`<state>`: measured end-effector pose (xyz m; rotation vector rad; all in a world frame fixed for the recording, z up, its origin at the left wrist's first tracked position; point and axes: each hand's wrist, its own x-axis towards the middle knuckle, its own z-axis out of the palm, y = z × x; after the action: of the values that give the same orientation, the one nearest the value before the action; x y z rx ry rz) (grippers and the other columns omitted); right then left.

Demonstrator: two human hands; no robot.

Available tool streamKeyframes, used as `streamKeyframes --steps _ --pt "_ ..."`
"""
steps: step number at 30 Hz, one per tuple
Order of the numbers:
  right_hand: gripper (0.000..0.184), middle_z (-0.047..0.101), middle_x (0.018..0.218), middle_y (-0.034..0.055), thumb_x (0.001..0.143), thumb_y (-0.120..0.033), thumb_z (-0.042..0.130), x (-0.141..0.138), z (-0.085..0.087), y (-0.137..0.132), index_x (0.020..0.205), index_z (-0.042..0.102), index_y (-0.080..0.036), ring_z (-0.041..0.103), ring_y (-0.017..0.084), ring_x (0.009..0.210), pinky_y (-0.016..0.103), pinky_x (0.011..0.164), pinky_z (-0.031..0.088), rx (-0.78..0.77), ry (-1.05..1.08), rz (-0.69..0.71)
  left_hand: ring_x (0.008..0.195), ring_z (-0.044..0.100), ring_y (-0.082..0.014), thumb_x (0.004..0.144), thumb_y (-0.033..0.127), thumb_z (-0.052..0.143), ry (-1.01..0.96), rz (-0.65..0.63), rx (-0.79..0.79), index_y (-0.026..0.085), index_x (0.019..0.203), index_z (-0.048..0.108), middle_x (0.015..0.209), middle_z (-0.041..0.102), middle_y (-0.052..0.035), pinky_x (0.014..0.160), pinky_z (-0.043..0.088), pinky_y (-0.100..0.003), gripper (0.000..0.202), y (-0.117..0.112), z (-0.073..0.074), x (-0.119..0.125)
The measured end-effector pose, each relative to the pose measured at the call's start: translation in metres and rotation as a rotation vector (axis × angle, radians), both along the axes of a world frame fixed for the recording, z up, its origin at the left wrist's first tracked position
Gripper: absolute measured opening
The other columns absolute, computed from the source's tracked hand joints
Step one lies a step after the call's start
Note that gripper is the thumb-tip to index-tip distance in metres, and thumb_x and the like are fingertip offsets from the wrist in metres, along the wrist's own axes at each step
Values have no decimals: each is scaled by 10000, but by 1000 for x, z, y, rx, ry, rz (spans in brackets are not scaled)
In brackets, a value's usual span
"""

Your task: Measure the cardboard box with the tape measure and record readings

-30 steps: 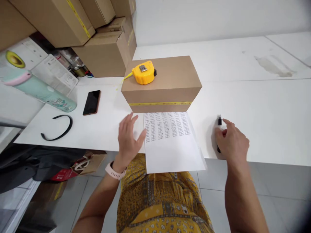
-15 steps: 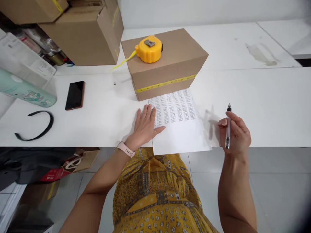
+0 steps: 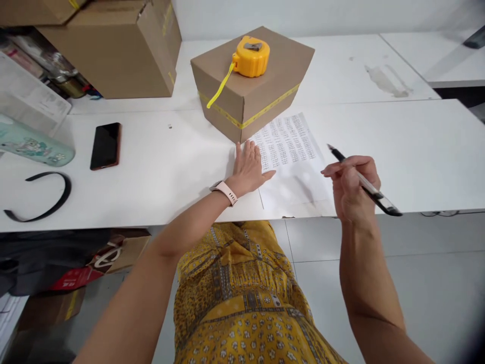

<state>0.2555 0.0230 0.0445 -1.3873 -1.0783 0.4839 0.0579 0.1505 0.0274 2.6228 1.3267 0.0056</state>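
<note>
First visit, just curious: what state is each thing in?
Clear-and-black plastic pen: tip exposed, in right hand
White paper sheet: laid out, partly under left hand
Brown cardboard box: closed
Yellow plastic tape measure: resting on the box
Black rectangular phone: screen dark
Black curved band: open-ended

White tabletop (image 3: 409, 141), crossed by thin seams. Far right surface marked by a greyish stain (image 3: 386, 81); a small dark spot (image 3: 170, 126) noted left of centre. Printed sheet (image 3: 288, 187) laid flat at the front, rows of small text borne on its far half, its far left part hidden by a cardboard box (image 3: 261, 96) set cornerwise. To the left, a dark phone (image 3: 106, 146) laid face up; nearer the front edge, a black curved band (image 3: 67, 189) laid flat. Pale green bottle (image 3: 41, 146) placed beyond the band. Larger carton (image 3: 121, 65) set at the back left.
</note>
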Motion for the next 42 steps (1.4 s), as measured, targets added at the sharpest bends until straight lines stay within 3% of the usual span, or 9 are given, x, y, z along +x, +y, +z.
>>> streamKeyframes --steps 2,5,8,10,14,18,25,30,42 --pt "526 592 660 10 879 -807 513 -16 2 19 829 563 -286 632 211 693 452 844 561 -26 100 32 1615 84 -422 990 615 440 8 -10 -7 -64 1612 218 1703 165 -312 1294 9 -617 948 -7 1 -7" --pt "634 676 748 40 895 -854 404 -38 -7 49 963 629 -266 701 223 794 444 870 575 -138 269 166 1610 113 -424 1002 617 438 51 -126 26 -71 1599 250 1691 193 -321 1291 58 -623 930 -34 4 -28" --pt "630 747 971 79 824 -804 612 -46 -22 68 1103 673 -243 720 246 997 436 933 567 -206 368 278 1592 225 -396 1030 609 417 75 -342 118 -65 1567 334 1666 293 -302 1293 120 -592 866 -68 3 -52" --pt "558 748 986 63 751 -680 786 -45 -29 71 1084 702 -241 709 234 986 416 928 559 -228 364 282 1567 302 -385 1029 633 423 81 -460 218 -59 1544 384 1639 358 -298 1292 168 -550 864 -83 0 -62" --pt "351 675 813 23 841 -572 750 -44 -27 63 829 699 -225 634 184 803 359 788 528 -287 168 253 1464 476 -391 1008 680 449 100 -570 363 -73 1457 502 1527 507 -323 1251 285 -491 878 -88 -4 -63" --pt "345 659 832 36 930 -543 647 -52 -20 59 805 675 -222 607 186 793 349 750 503 -308 61 305 1409 519 -442 953 730 508 102 -589 453 -86 1437 521 1468 556 -342 1213 327 -539 948 -82 -3 -55" --pt "307 675 849 25 829 -502 778 -66 -28 60 906 663 -228 596 168 735 334 680 507 -311 168 337 1360 537 -473 919 737 551 84 -583 462 -36 1414 566 1404 615 -305 1136 386 -570 918 -81 2 -55" --pt "302 462 604 -58 892 -427 695 -76 -28 59 742 514 -237 409 115 549 277 513 358 -341 81 273 1350 545 -468 930 731 538 89 -571 448 -4 1405 586 1411 615 -287 1127 390 -569 876 -81 7 -55" --pt "319 439 592 -60 901 -438 670 -77 -30 59 731 482 -245 393 114 530 277 515 346 -334 -42 275 1327 567 -447 914 730 570 97 -567 438 -12 1428 555 1425 598 -312 1126 388 -546 903 -82 6 -55"
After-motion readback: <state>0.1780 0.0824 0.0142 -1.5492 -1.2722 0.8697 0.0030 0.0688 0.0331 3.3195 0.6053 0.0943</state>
